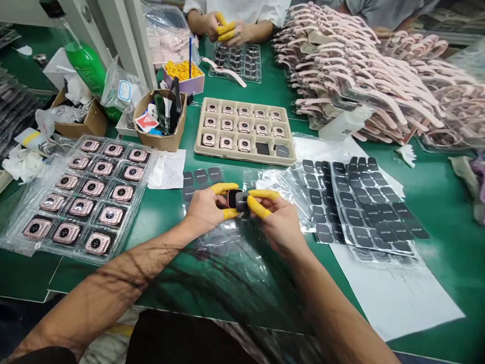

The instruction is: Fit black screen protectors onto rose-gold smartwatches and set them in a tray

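My left hand, with yellow finger cots on its fingertips, is closed around a watch case with a dark screen. Between thumb and finger, my right hand pinches a dark square film sticker that overlaps the watch's right side. Whether the film touches the screen I cannot tell. Below both hands lies a clear sheet of dark film stickers. Beyond them, a beige pulp tray holds pink watch cases in rows; one pocket at its front right shows a dark square.
A clear plastic tray of pink watch cases lies at left. Stacked sticker sheets lie at right on white paper. A cardboard box and pink straps stand further back. Across the table are a co-worker's hands.
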`<state>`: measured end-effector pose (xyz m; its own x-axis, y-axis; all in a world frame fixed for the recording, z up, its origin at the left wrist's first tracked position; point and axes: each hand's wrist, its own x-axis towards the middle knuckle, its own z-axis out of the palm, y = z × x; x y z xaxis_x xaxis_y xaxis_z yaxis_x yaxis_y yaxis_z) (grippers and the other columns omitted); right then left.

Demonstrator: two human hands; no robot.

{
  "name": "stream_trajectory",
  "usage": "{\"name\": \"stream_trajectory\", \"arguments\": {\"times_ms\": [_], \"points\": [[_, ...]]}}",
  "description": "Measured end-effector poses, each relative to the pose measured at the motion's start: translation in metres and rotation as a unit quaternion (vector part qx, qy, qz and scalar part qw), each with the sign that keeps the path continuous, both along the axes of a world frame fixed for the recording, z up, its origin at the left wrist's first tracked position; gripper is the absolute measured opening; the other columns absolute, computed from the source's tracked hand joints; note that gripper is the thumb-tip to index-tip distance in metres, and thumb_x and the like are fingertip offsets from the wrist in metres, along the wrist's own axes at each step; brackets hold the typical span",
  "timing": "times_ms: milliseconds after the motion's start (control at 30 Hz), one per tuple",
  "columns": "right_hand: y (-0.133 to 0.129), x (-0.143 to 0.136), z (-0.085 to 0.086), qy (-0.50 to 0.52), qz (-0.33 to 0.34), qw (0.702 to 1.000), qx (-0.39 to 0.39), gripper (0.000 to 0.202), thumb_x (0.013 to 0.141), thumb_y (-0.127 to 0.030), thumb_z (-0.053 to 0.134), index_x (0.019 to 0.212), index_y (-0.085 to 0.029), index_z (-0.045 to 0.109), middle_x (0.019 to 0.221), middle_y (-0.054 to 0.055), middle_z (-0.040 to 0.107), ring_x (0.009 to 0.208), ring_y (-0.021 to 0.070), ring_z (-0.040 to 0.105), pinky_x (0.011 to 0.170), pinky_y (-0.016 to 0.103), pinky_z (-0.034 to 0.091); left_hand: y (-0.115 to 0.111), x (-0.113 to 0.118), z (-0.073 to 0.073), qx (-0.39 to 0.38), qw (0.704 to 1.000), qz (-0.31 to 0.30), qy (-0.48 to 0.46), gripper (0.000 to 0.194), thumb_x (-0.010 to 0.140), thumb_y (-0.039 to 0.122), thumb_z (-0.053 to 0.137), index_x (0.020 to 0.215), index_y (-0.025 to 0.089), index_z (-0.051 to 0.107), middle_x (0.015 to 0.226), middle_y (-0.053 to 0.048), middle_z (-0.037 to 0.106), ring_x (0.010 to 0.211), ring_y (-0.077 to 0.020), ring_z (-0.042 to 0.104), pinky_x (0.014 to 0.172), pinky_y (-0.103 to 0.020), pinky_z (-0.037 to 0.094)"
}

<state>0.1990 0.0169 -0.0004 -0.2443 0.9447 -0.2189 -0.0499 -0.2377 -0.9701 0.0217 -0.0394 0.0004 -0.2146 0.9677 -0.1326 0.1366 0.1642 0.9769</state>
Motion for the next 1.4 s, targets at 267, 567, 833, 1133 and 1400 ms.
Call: {"name": "stream_trajectory", "arguments": {"times_ms": [267,567,833,1133,1400], "points": [[-0.001,-0.008,-0.004,0.001,-0.021,0.999,-0.041,0.049,0.046,-0.045,0.104,0.077,-0.021,0.075,0.077,0.001,0.075,0.075,0.0170,0.069,0.070,0.032,0.062,0.002,0.002,0.003,0.016,0.998,-0.019,0.060,0.015,0.063,0.021,0.091,0.069,0.024,0.078,0.097,-0.001,0.084,0.080,-0.0224,0.076,0.079,-0.031,0.060],[-0.002,-0.010,-0.002,-0.005,-0.018,0.999,-0.036,0.045,0.048,-0.043,0.103,0.076,-0.020,0.075,0.075,0.001,0.075,0.073,0.0158,0.069,0.069,0.030,0.060,0.003,0.002,0.001,0.016,0.996,-0.025,0.083,0.016,0.064,0.020,0.090,0.076,0.024,0.080,0.090,-0.001,0.083,0.083,-0.0233,0.076,0.077,-0.031,0.059],[-0.002,-0.011,-0.003,-0.015,-0.020,0.999,-0.040,0.049,0.047,-0.046,0.103,0.077,-0.020,0.075,0.076,0.003,0.076,0.074,0.0175,0.070,0.071,0.033,0.061,0.002,0.002,0.002,0.029,0.994,-0.028,0.097,0.013,0.066,0.020,0.090,0.065,0.024,0.078,0.114,0.000,0.083,0.089,-0.0239,0.078,0.084,-0.032,0.060],[-0.004,-0.008,-0.011,-0.057,-0.116,0.990,0.052,0.049,0.074,-0.055,0.087,0.105,-0.025,0.064,0.091,-0.004,0.061,0.066,0.0115,0.064,0.061,0.029,0.055,0.004,0.004,0.001,0.001,0.999,-0.018,0.040,0.020,0.064,0.024,0.093,0.080,0.024,0.081,0.099,-0.003,0.083,0.087,-0.0236,0.077,0.085,-0.033,0.060],[-0.015,-0.018,-0.015,-0.394,0.216,0.775,0.444,0.021,0.101,-0.043,0.064,0.109,-0.028,0.077,0.084,0.003,0.072,0.078,0.0208,0.063,0.066,0.034,0.043,0.009,-0.024,0.032,0.057,0.984,0.122,-0.112,0.055,0.059,0.026,0.097,0.110,0.026,0.077,0.117,-0.008,0.079,0.104,-0.0224,0.075,0.101,-0.041,0.059]]}}
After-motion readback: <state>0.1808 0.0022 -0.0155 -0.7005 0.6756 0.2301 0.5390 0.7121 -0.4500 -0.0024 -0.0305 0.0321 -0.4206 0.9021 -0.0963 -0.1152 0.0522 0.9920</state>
